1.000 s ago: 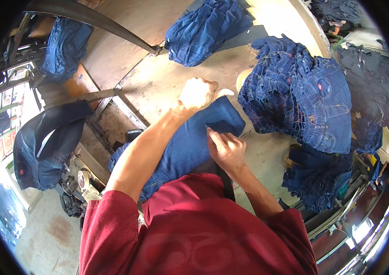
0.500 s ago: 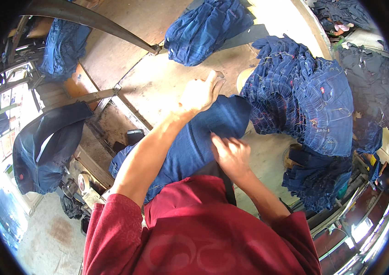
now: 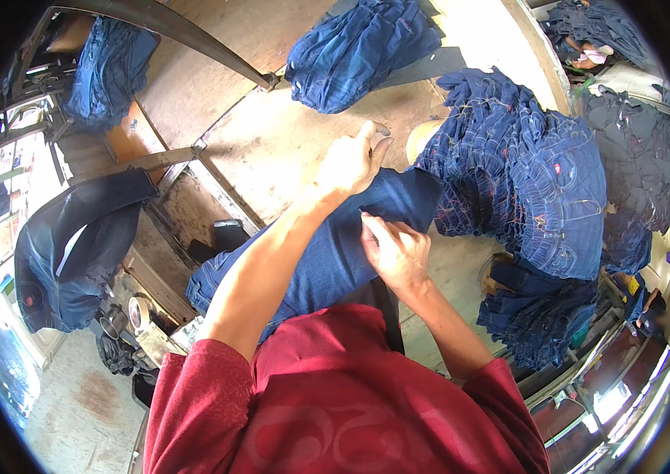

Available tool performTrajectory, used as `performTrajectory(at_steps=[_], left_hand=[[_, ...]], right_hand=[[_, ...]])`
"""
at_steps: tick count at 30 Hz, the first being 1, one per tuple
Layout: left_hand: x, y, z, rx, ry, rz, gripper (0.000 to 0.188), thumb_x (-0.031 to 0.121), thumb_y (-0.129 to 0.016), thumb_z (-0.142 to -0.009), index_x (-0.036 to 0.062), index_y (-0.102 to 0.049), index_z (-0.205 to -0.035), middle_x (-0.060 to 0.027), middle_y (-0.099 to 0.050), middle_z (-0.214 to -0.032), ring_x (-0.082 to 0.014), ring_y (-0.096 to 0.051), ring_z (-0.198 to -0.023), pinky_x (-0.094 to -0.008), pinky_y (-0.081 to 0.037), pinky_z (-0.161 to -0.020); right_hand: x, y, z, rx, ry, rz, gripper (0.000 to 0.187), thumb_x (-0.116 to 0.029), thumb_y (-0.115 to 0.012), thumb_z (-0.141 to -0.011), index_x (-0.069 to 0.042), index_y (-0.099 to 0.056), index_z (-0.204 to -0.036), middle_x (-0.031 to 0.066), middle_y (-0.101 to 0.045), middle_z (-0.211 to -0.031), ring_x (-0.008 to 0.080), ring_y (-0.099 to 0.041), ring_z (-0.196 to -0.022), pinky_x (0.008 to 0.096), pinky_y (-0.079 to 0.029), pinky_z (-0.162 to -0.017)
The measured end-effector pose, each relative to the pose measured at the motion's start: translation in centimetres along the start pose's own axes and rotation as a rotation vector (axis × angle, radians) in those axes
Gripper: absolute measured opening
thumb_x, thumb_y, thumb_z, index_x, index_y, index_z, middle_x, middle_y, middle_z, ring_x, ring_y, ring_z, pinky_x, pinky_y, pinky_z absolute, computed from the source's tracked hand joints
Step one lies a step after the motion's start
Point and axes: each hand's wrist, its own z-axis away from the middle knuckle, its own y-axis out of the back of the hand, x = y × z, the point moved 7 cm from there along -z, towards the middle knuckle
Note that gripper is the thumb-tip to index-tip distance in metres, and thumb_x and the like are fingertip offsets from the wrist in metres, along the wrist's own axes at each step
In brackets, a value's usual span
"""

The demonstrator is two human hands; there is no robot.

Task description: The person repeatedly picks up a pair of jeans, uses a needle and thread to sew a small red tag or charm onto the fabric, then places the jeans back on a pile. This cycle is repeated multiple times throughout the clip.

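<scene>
There it lay, the blue denim garment (image 3: 327, 261), across my front, just left of the big jeans pile (image 3: 560, 193)! Left of that pile, my right hand (image 3: 396, 250) pinched over the cloth, on what I couldn't tell. Farther left, my left hand (image 3: 352, 162) curled, its grip unclear. Close fingertip work, it seemed; the next move called for steady cloth.

This is looking like a garment workshop: thread-trailing jeans (image 3: 560, 186) are lying stacked at right, and a denim bundle (image 3: 358, 55) is resting at top centre.
</scene>
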Motion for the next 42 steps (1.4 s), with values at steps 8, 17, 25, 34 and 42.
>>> performTrajectory(at_steps=[8, 17, 25, 34, 42], left_hand=[[0.7, 0.5, 0.2, 0.046, -0.066, 0.07, 0.023, 0.027, -0.066, -0.108, 0.0114, -0.06, -0.124, -0.0255, -0.075, -0.084, -0.048, -0.073, -0.075, -0.0573, -0.058, -0.071], [0.4, 0.4, 0.1, 0.048, -0.036, 0.061, 0.023, 0.026, -0.066, -0.108, 0.0122, -0.059, -0.125, -0.0267, -0.074, -0.083, -0.0492, -0.073, -0.075, -0.0587, -0.058, -0.07], [0.2, 0.4, 0.1, 0.048, -0.031, 0.043, 0.022, 0.024, -0.065, -0.107, 0.0075, -0.056, -0.118, -0.0289, -0.072, -0.079, -0.0502, -0.071, -0.07, -0.0605, -0.056, -0.065], [0.7, 0.6, 0.3, 0.11, -0.105, 0.055, 0.021, 0.022, -0.064, -0.107, 0.0059, -0.057, -0.118, -0.0286, -0.072, -0.079, -0.0496, -0.071, -0.068, -0.059, -0.056, -0.064], [0.7, 0.8, 0.2, 0.091, -0.072, 0.027, 0.018, 0.023, -0.064, -0.107, 0.0083, -0.059, -0.118, -0.0275, -0.071, -0.076, -0.0487, -0.071, -0.067, -0.0595, -0.057, -0.064]], right_hand=[[0.1, 1.1, 1.7, -0.283, -0.074, 0.046, 0.017, -0.01, -0.079, -0.089, -0.015, -0.075, -0.105, 0.0058, -0.073, -0.074, 0.0245, -0.072, -0.061, 0.0397, -0.056, -0.052], [0.6, -0.7, 0.1, -0.102, -0.037, 0.009, 0.015, -0.011, -0.079, -0.091, -0.013, -0.074, -0.106, 0.0039, -0.07, -0.068, 0.0225, -0.07, -0.058, 0.0389, -0.058, -0.051], [0.5, 0.7, 1.0, -0.224, -0.053, 0.011, 0.015, -0.011, -0.078, -0.092, -0.012, -0.074, -0.107, 0.004, -0.071, -0.067, 0.0231, -0.071, -0.057, 0.0398, -0.059, -0.052], [0.8, -0.5, 0.5, -0.231, -0.038, 0.042, 0.015, -0.014, -0.077, -0.092, -0.011, -0.073, -0.106, 0.0052, -0.073, -0.07, 0.0256, -0.071, -0.057, 0.0426, -0.06, -0.054], [1.1, 0.5, 0.4, -0.1, -0.071, -0.071, 0.014, -0.009, -0.078, -0.09, -0.013, -0.074, -0.104, 0.0039, -0.071, -0.067, 0.0242, -0.071, -0.056, 0.0408, -0.059, -0.053]])
